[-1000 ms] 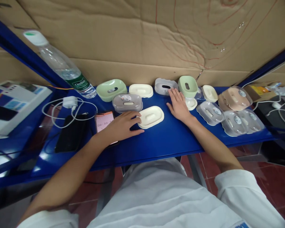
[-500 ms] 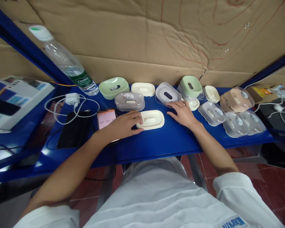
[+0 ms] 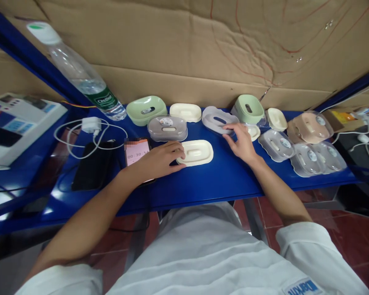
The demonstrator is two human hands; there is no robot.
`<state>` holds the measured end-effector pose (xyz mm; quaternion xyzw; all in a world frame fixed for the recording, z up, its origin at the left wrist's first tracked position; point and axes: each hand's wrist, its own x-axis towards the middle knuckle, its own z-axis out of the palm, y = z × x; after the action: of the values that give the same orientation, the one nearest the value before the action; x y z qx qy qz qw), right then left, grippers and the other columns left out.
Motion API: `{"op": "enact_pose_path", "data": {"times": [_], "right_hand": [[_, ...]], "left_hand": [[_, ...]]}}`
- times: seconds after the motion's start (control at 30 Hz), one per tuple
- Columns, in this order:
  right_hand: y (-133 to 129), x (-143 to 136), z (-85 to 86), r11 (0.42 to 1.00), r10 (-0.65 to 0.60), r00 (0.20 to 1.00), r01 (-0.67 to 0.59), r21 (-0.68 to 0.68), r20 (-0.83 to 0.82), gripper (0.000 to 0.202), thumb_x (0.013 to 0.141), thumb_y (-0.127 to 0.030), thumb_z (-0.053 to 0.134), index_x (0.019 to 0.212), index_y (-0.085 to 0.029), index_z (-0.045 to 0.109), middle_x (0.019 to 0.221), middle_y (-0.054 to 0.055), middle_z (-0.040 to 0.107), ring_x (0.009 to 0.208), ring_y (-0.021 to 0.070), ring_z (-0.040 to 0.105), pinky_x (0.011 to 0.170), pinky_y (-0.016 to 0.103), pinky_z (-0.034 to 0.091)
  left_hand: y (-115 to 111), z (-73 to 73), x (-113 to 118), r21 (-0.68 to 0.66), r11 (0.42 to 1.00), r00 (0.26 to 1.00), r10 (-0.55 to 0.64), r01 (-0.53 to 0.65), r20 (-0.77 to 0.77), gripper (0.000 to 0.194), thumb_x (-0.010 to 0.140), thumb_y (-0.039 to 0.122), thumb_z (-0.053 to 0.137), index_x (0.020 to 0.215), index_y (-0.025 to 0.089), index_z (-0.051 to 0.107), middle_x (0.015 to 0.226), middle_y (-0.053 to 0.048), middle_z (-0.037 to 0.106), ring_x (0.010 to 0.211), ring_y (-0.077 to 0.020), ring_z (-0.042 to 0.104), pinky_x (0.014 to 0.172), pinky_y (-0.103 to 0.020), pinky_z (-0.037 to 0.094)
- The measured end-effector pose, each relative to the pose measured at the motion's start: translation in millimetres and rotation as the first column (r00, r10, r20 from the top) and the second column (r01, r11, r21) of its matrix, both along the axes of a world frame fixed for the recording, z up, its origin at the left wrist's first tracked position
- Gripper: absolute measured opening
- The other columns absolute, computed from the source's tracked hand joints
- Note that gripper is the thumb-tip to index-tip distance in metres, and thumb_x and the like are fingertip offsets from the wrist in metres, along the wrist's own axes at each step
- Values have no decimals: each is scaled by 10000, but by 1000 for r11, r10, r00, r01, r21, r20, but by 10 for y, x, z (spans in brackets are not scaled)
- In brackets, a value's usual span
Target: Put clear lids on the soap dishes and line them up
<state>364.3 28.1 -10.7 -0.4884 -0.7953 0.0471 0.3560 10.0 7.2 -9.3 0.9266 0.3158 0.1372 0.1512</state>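
My left hand (image 3: 161, 160) grips the left end of a cream oval soap-dish base (image 3: 197, 153), thumb at the near edge and fingers on the far side. The base lies flat on the blue table, a raised oval ridge in its middle. My right hand (image 3: 243, 141) pinches the right end of a grey soap dish (image 3: 214, 116) with a long slot in its floor; it looks tilted. Behind my left hand stands a lidded grey soap box (image 3: 167, 128). A phone (image 3: 136, 152) showing a timer is partly hidden under my left wrist.
At the back are a green soap dish (image 3: 146, 110), a cream base (image 3: 185, 112) and stacked green dishes (image 3: 249, 109). Clear-lidded grey boxes (image 3: 276, 145) and a peach box (image 3: 310, 126) stand right. A water bottle (image 3: 80, 76), white cable (image 3: 90, 125) and black phone (image 3: 92, 166) are left.
My right fingers have closed on the grey soap dish's right end, and the dish has tilted up a little. My left hand stays on the cream base.
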Motion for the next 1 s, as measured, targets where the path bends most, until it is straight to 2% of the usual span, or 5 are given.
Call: {"op": "enact_pose_path", "data": {"times": [0.17, 0.33, 0.47, 0.63, 1.0], "right_hand": [[-9, 29, 62, 993, -94, 964, 110, 49, -249, 451, 1070, -644, 547, 1300, -270, 650, 1225, 118, 712, 1116, 323, 694, 1007, 547, 581], [-141, -20, 159, 963, 27, 892, -144, -227, -451, 657, 955, -781, 673, 1418, -321, 596, 1181, 61, 715, 1072, 282, 722, 913, 456, 652], [-154, -111, 59, 887, 61, 894, -252, -386, -444, 607, 941, -739, 731, 1325, -272, 671, 1241, 62, 762, 1092, 278, 738, 958, 454, 641], [-120, -199, -87, 936, 124, 951, -207, -284, -284, 552, 1062, -685, 577, 1398, -266, 705, 1357, 100, 745, 1270, 281, 694, 1129, 479, 563], [-179, -311, -91, 937, 206, 960, -249, -243, -190, 504, 1134, -604, 462, 1454, -292, 695, 1496, 105, 693, 1426, 281, 639, 1230, 525, 519]], "left_hand": [[-10, 0, -15, -28, 1000, 1000, -13, 14, 12, 218, 1044, 397, 630, 1145, 230, 727, 1306, -94, 718, 1353, -302, 641, 1161, -467, 551], [-50, 9, 0, -17, 998, 992, 61, -59, 112, 402, 1032, 403, 681, 1400, 249, 631, 1628, -149, 469, 1477, -336, 570, 1220, -514, 527], [-54, 12, 22, 63, 995, 980, 66, -79, 186, 653, 1012, 370, 738, 1592, 282, 451, 1729, -186, 321, 1574, -375, 473, 1295, -592, 443], [-31, -8, 29, 54, 995, 986, 72, -81, 151, 926, 988, 400, 786, 1729, 347, 233, 1810, -185, 221, 1618, -406, 417, 1270, -609, 467], [8, -122, 14, -13, 995, 991, 100, -99, 84, 628, 1053, 630, 610, 1558, 259, 591, 1683, -172, 477, 1533, -374, 528, 1299, -570, 429]]}}
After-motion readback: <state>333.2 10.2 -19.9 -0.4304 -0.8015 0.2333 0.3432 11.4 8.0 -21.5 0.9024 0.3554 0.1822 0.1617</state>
